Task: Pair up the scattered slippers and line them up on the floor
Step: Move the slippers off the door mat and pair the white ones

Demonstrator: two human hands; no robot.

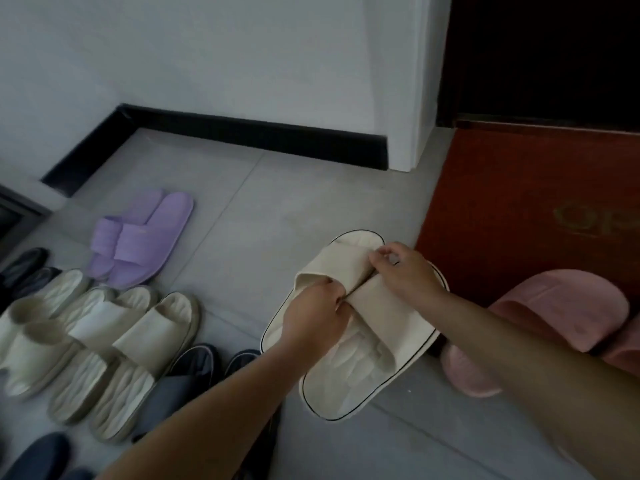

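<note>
hands: left hand and right hand each pinch a strap of the cream slippers, held together just above the floor
done: purple pair; beige pairs lined up
left: pink slippers beside the red mat, I reckon

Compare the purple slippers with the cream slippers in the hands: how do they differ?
The purple slippers lie on the floor near the wall, untouched; the cream slippers are held by their straps, left hand and right hand.
The cream slippers have dark edge piping; the purple slippers show none.
Both are open-toed pairs set side by side.
</note>
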